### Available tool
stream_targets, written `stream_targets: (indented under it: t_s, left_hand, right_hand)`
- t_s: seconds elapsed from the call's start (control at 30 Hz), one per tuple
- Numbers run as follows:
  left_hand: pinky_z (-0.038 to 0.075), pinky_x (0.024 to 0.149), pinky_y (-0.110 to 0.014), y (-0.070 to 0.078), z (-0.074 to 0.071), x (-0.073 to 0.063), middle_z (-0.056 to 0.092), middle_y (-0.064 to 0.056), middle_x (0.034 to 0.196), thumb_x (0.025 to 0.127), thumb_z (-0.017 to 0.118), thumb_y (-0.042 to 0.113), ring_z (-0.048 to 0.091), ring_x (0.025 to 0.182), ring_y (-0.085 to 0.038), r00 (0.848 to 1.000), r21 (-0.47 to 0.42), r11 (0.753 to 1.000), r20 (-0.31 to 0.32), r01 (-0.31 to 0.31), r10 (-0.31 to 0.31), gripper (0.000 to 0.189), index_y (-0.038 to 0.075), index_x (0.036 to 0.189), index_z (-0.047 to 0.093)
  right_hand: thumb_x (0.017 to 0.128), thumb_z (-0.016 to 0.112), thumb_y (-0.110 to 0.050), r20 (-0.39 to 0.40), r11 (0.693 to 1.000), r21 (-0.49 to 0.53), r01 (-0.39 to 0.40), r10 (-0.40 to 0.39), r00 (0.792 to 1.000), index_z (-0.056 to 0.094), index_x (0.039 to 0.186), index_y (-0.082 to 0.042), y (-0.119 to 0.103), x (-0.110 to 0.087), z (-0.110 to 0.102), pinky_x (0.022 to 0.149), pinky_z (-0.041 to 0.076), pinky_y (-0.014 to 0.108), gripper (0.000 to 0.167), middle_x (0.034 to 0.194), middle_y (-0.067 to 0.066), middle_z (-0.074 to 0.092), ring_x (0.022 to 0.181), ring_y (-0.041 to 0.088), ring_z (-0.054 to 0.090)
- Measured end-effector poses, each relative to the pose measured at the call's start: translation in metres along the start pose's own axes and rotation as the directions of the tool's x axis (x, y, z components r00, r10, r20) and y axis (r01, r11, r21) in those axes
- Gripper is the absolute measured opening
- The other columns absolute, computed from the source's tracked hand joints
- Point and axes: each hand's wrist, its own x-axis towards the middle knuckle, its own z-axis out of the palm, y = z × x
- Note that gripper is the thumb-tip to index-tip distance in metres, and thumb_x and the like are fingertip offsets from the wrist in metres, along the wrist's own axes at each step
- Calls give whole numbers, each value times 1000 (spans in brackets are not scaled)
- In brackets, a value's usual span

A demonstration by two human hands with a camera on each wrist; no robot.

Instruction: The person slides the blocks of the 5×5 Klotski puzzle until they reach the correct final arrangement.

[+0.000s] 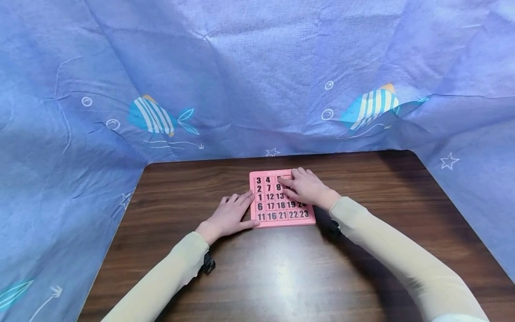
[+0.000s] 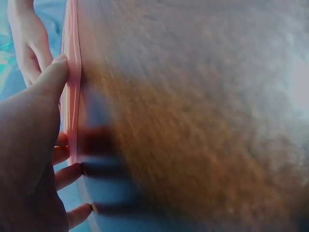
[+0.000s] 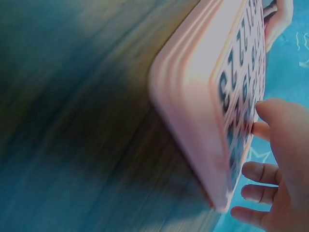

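Note:
A pink number slide puzzle [image 1: 282, 222] lies flat on the wooden table, its square tiles printed with black numbers. My left hand [image 1: 228, 216] rests at its left side, fingers stretched along that edge and the thumb on the near left corner. In the left wrist view the thumb [image 2: 60, 70] lies against the pink rim. My right hand [image 1: 309, 188] reaches over the upper right of the puzzle, index fingertip on a top-row tile. It hides several tiles there. In the right wrist view the thumb and a fingertip touch the tile face, while the other fingers [image 3: 260, 193] extend past the edge.
The dark wooden table [image 1: 185, 188] has rounded far corners. A blue cloth [image 1: 257, 89] printed with striped fish and stars hangs behind it and along both sides. Black wrist devices [image 1: 208, 263] sit under the pale sleeves [image 1: 386, 250].

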Motion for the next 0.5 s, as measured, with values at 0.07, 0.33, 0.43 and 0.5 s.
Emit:
stream_targets:
  t_s: [0.07,0.33,0.43,0.5]
  left_hand:
    - [33,110,-58,0,0,-1,28,-10,171,99,58,63,40,144,-32,1000,3,1000,-5,-1,1,88,8,164,33]
    - [34,109,-56,-1,2,-2,30,-9,170,99,58,63,41,143,-31,1000,19,1000,-16,0,0,88,8,164,34]
    - [34,109,-56,-2,4,0,30,-8,170,99,57,65,41,144,-31,1000,30,1000,-15,0,1,88,10,164,34]
    - [34,109,-55,-2,5,1,29,-8,171,99,56,66,41,144,-30,1000,31,1000,-12,1,0,89,10,164,33]
  right_hand:
    - [104,62,-39,5,1000,3,-18,18,1000,65,145,-20,5,-5,-1,87,44,52,46,97,14,52,95,35,50]
    - [102,65,-37,-24,999,13,-51,52,998,71,138,-16,13,-14,-4,80,43,49,42,93,10,50,89,32,49]
    - [102,64,-36,-36,1000,16,-23,24,999,70,137,-14,6,-7,-4,82,44,50,42,93,11,52,90,33,50]
    - [103,63,-37,-27,1000,11,-7,7,1000,68,140,-15,0,0,-3,85,45,50,43,95,11,52,92,33,51]
